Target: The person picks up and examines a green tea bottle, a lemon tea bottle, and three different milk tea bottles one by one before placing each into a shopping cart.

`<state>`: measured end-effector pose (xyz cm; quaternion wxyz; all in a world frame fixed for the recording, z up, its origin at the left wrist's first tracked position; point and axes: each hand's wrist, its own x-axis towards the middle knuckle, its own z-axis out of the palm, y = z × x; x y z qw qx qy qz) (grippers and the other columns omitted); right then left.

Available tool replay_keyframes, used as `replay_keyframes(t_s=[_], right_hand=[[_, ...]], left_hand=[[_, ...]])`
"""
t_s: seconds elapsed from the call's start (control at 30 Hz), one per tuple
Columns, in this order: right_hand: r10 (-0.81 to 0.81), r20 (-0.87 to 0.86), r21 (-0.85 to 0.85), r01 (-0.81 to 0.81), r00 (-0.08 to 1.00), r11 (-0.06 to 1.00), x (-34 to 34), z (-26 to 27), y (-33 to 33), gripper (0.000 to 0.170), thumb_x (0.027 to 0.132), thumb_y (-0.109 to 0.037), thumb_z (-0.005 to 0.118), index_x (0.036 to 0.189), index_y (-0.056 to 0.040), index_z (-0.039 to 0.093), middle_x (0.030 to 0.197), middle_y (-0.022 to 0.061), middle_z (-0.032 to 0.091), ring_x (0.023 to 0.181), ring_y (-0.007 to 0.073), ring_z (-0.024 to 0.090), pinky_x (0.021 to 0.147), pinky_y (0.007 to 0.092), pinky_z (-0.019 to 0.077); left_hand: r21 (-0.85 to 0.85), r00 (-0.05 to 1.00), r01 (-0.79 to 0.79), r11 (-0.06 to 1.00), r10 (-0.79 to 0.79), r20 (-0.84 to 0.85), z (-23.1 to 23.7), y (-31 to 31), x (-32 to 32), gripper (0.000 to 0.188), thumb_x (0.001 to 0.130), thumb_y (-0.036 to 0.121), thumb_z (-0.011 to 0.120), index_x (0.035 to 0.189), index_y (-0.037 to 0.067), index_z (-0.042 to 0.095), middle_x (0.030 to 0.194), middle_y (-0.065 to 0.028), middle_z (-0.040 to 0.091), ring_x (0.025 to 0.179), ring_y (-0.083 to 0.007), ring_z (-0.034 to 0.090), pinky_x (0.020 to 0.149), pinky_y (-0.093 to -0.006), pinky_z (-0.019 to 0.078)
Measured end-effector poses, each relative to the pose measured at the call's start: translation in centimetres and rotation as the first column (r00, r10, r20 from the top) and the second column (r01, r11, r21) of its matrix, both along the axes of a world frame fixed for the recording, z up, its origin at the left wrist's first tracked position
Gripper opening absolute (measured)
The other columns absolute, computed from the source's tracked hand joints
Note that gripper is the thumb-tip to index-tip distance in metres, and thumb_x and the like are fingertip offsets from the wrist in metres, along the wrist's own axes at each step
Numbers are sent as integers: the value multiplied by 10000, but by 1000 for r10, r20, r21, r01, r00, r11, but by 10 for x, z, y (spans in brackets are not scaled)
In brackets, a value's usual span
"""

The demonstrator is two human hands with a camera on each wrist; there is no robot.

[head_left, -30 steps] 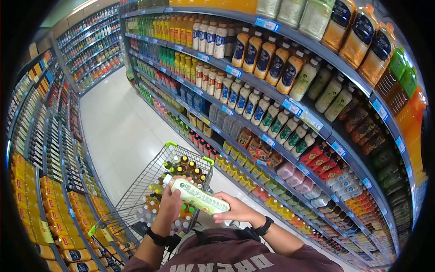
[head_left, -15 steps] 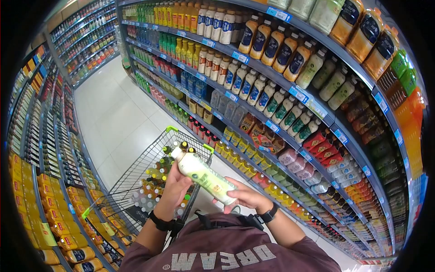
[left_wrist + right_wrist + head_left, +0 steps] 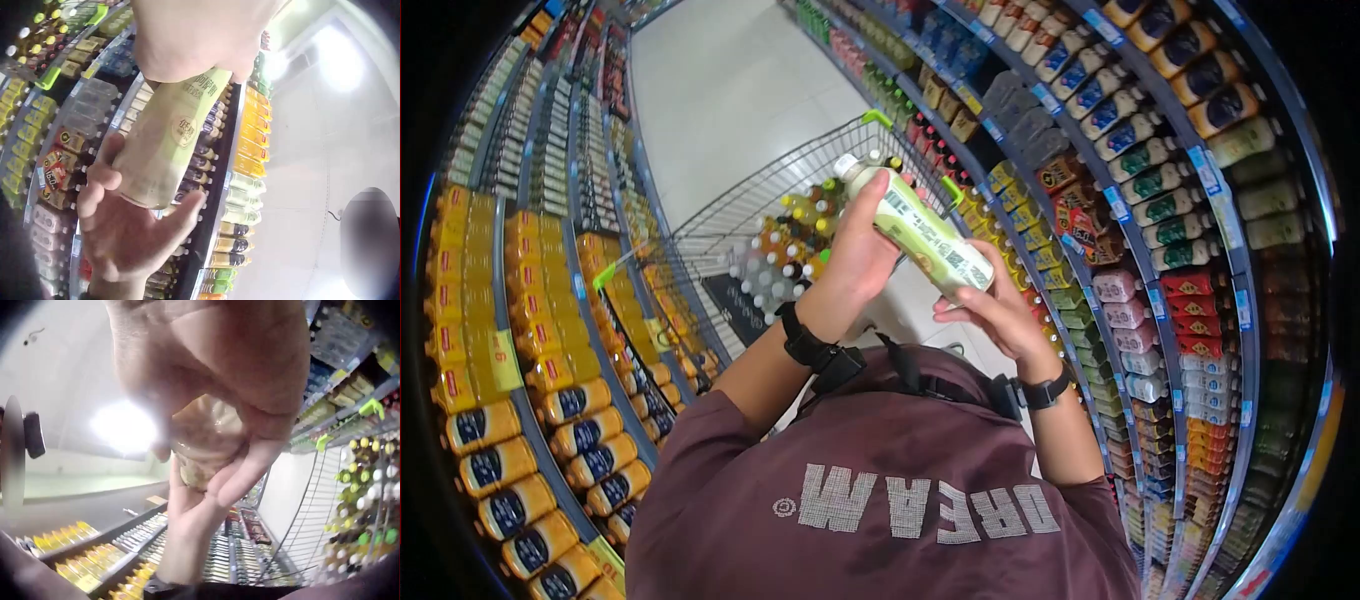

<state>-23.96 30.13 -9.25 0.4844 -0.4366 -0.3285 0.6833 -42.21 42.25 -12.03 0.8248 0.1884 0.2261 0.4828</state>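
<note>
In the head view a pale green bottle [image 3: 925, 232] with a white cap slants above the cart, cap end toward the upper left. The left hand [image 3: 862, 245] grips it near the cap, thumb across the label. At the base end, the right hand [image 3: 1000, 310] holds the bottle between thumb and fingers. The left wrist view shows the bottle's label side [image 3: 172, 137], with the left hand [image 3: 197, 40] round its upper part and the right hand [image 3: 128, 231] at its base. In the right wrist view the bottle's base [image 3: 209, 434] shows beneath the right hand [image 3: 219, 356].
A wire shopping cart [image 3: 700, 240] with green corners holds several capped bottles [image 3: 800, 225]. Shelves of drinks [image 3: 1140, 200] rise on the right, and shelves of yellow-orange bottles [image 3: 540, 300] line the left. Pale floor [image 3: 710, 90] runs along the aisle beyond the cart.
The head view has tilted down and turned, so hands, bottle and cart appear higher and farther right. The bottle slants more steeply than one second ago, and both hands still hold it.
</note>
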Motion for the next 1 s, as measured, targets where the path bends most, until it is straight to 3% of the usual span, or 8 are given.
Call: replay_keyframes(t_s=[0.17,0.23,0.27,0.43,0.53,0.63,0.83,1.0], right_hand=[[48,147,-123,-30,988,992,1,-13,14,528,907,-233,790,1302,13,541,1069,128,700,876,178,721,705,310,623],[-29,599,162,-86,800,983,-39,-25,12,564,877,-221,827,1298,19,539,1085,135,702,942,182,710,796,321,601],[-22,786,192,-210,617,959,-47,-30,17,621,855,-191,852,1337,15,520,1103,132,702,1000,179,691,859,328,575],[256,740,39,-419,622,907,-36,-81,20,771,877,-237,825,1515,-46,434,1299,194,641,1082,251,685,878,376,573],[314,850,-95,-463,424,881,-7,-102,8,678,933,-285,759,1512,-93,464,1349,216,625,1073,292,693,893,404,571],[358,807,-249,-279,470,928,51,-163,-13,603,940,-256,744,1467,-81,509,1288,207,662,1036,302,705,892,401,568],[545,818,-532,-119,183,838,166,-285,-138,597,939,-382,713,1403,-44,546,1081,164,723,1015,257,718,851,387,564],[519,530,-795,181,671,579,187,-295,-225,468,971,-395,641,1319,-85,592,1171,94,692,932,216,693,816,393,539]], left_hand=[[-21,970,238,971,-239,-39,-41,-23,-25,566,1068,476,509,1388,9,507,1350,-139,628,1265,-243,597,1153,-465,423],[-74,882,470,879,-470,27,-40,-56,-41,489,1044,369,610,1421,75,510,1363,-129,619,1287,-240,592,1116,-475,467],[-137,900,435,890,-436,23,-47,-57,-43,502,1029,339,641,1436,83,494,1361,-126,616,1271,-249,604,1093,-487,486],[-210,892,262,942,-320,-320,-90,-46,-96,655,903,318,803,1397,55,461,1319,-116,600,1221,-281,608,930,-513,560],[-93,609,113,989,-143,-780,-164,-35,-169,726,797,407,869,1342,43,556,1153,-108,709,945,-230,709,795,-378,584],[37,-156,160,986,63,-986,-182,-17,-247,765,749,526,810,1346,90,613,1074,-203,744,949,-328,738,825,-438,569],[-231,-479,317,920,-55,-876,-216,-9,-320,607,686,509,798,1109,77,742,1000,-181,761,937,-373,730,838,-448,575],[-455,-516,444,772,-195,-834,-243,-11,-320,590,643,494,827,1066,85,779,1021,-162,767,977,-341,733,845,-427,580]])
